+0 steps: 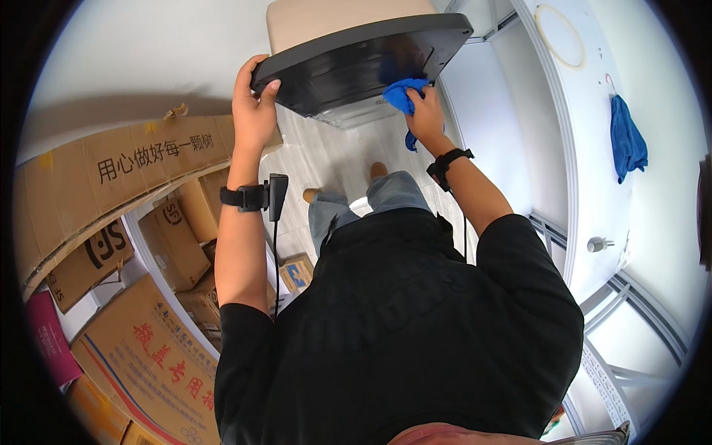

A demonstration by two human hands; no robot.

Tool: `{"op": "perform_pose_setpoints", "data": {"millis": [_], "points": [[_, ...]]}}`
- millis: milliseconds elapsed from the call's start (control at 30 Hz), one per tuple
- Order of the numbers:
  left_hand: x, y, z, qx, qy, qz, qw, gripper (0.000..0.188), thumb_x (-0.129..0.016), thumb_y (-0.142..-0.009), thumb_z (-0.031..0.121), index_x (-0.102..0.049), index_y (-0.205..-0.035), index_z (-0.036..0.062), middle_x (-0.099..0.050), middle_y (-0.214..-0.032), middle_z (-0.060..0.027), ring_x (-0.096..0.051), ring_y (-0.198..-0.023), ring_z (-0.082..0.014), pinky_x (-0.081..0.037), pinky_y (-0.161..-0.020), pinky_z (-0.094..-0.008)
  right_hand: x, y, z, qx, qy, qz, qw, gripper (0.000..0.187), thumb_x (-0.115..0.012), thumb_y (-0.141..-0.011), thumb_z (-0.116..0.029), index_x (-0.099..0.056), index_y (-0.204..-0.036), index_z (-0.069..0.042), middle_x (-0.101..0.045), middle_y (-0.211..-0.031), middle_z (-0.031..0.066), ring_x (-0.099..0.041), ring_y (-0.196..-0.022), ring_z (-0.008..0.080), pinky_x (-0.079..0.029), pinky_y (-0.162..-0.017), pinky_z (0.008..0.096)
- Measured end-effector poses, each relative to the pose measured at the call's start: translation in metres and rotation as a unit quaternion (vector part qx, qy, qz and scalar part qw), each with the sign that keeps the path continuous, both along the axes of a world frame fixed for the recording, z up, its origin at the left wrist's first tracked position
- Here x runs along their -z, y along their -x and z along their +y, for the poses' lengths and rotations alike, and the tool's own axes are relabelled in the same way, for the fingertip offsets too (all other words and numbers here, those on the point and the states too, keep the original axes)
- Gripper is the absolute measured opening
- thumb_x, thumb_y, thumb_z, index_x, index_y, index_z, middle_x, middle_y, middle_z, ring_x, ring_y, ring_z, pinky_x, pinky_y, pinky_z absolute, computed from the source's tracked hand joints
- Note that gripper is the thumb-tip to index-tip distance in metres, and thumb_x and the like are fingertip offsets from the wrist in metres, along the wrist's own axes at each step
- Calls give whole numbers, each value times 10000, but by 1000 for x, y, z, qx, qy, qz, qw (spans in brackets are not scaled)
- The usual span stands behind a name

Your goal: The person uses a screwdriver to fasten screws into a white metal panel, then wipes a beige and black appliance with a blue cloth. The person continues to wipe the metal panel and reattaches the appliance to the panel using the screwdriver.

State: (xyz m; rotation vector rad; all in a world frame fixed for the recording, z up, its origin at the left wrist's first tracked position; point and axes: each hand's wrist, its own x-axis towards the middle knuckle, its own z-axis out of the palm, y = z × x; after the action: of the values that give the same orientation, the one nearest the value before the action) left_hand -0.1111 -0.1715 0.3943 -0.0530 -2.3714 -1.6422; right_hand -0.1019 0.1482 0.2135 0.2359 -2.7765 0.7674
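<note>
- Head view: gripped dark panel (334, 70) by its left end with left hand (256, 104), half-curled, with thumb on near face and fingers over the edge.
- Bunched blue cloth (403, 95) in right hand (426, 121), closed round it, with a loose end hanging below.
- Held cloth at panel's lower right edge; could not tell actual contact.
- Had panel at upper middle, ahead of feet (378, 170), with beige body (341, 15) just behind.
- Saw cardboard boxes (141, 363) at left, second cloth (628, 141), also blue, hanging at right.
- Wore black wristbands (247, 197) on both arms.
</note>
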Motion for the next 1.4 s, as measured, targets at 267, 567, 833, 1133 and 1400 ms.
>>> {"op": "perform_pose_setpoints", "data": {"millis": [267,567,833,1133,1400], "points": [[2,-5,0,-18,-6,-15,1000,412,-631,-889,-9,-538,-1280,84,-583,-1187,-76,-574,-1036,-175,-500,-858,-309,-1,-13,-89,-104,17,-53,993,493,-719,-699,-76,-621,-1172,-175,-487,-1120,150,-536,-1043,396,-492,-858,490],[-3,-9,-3,14,11,-3,1000,494,-544,-888,-104,-497,-1345,77,-543,-1252,-76,-530,-1130,-159,-493,-901,-284,-18,-21,-162,-171,57,-74,981,478,-741,-690,-119,-642,-1157,-154,-514,-1109,137,-621,-968,356,-542,-800,447],[-11,-10,-6,22,17,-24,999,553,-505,-856,-149,-506,-1345,107,-558,-1266,-89,-509,-1185,-195,-439,-977,-303,-83,-20,-172,-174,127,6,976,457,-749,-666,-112,-667,-1115,-145,-517,-1105,128,-620,-937,355,-543,-771,441],[-8,-9,-6,10,51,2,999,574,-481,-828,-194,-531,-1304,122,-552,-1253,-122,-549,-1159,-248,-512,-895,-312,-136,-8,-116,-78,171,116,975,493,-787,-608,-56,-671,-1086,-24,-570,-1133,177,-605,-987,372,-519,-842,391],[-6,-7,-7,6,51,-19,998,571,-492,-839,-190,-506,-1332,97,-558,-1278,-102,-546,-1174,-216,-454,-958,-308,-126,16,-10,67,105,156,980,483,-737,-646,-40,-651,-1121,-25,-555,-1120,207,-593,-984,406,-514,-826,426]]}}
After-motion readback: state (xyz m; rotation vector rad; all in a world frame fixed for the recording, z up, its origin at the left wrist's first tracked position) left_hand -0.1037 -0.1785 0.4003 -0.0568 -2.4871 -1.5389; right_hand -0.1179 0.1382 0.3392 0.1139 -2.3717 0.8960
